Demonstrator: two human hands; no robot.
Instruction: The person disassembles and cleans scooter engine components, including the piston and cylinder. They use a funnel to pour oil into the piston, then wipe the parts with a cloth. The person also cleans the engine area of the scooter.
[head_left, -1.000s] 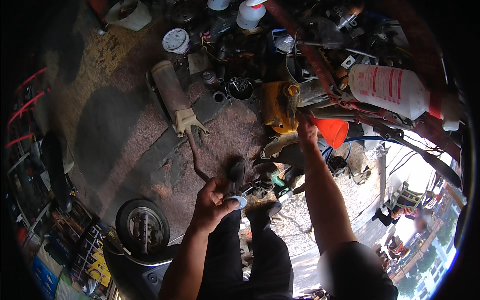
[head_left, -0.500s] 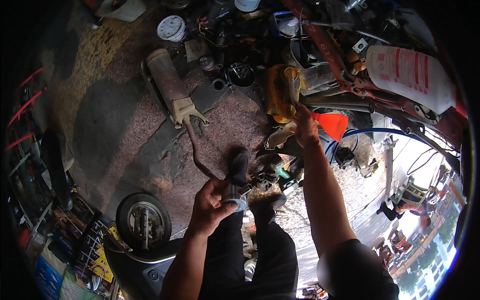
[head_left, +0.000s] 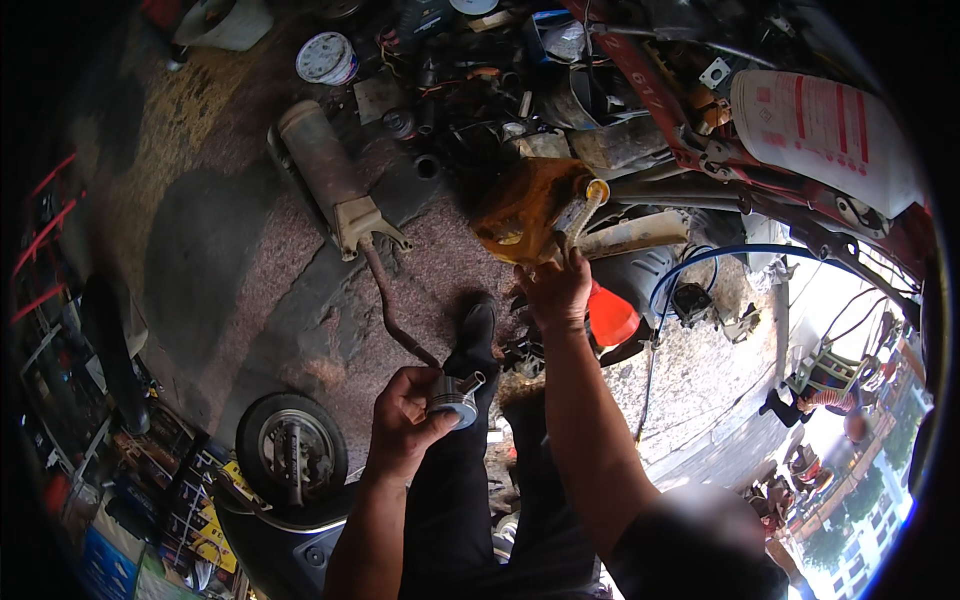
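In my left hand (head_left: 408,425) is a metal piston (head_left: 455,405), pinched between thumb and fingers, with a pin sticking out of its side. My right hand (head_left: 555,292) is closed at the near end of a translucent amber plastic jug (head_left: 520,212), which is tilted. A pale ribbed flexible tube (head_left: 583,214) curves from the jug's mouth toward that hand. Just right of the same hand shows a red funnel (head_left: 612,317); whether it joins the tube is hidden by my fingers. The exact grip on the jug is partly hidden.
A muffler with a bent pipe (head_left: 325,165) lies on the stained floor left of centre. A wheel (head_left: 292,450) is at lower left. On the right stand a red metal frame (head_left: 655,95) and a large white container (head_left: 820,135). A blue hose (head_left: 740,250) arcs below them. Loose parts crowd the far side.
My right hand has come left and nearer, and the amber jug has shifted left and tipped over. The red funnel moved along with the hand. My left hand still holds the piston, barely shifted.
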